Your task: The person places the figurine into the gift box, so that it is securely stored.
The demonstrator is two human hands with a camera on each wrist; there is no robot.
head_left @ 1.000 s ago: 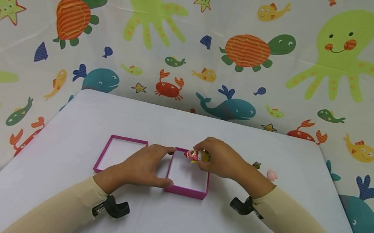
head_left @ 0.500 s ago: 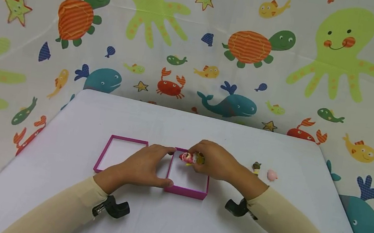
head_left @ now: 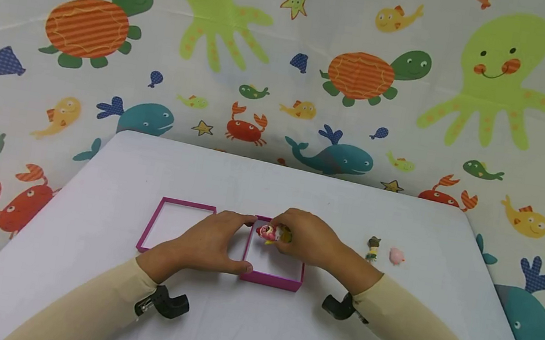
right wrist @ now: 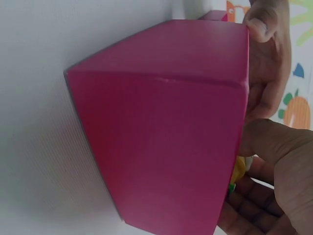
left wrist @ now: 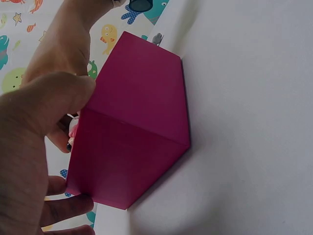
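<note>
An open magenta box [head_left: 270, 281] with a white inside sits mid-table. My left hand [head_left: 209, 240] steadies it by the left side, thumb at the near corner and fingers at the far corner. In the left wrist view the thumb lies along the rim of the box [left wrist: 132, 127]. My right hand [head_left: 312, 237] pinches a small toy figurine [head_left: 270, 233], pink and white with yellow, over the box's far left part. The right wrist view shows mostly the box's outer wall [right wrist: 161, 142], hiding much of the figurine's yellow part [right wrist: 238, 169].
A second magenta-rimmed box or lid [head_left: 150, 223] lies to the left, partly behind my left hand. To the right on the white table [head_left: 248, 331] are a small brown-topped figurine [head_left: 373, 248] and a round pink toy [head_left: 396, 256]. A sea-animal print cloth [head_left: 271, 35] hangs behind.
My right hand has moved slightly left with the figurine, farther over the box. The brown-topped figurine at the right has come into fuller view. My left hand and the box have stayed put.
</note>
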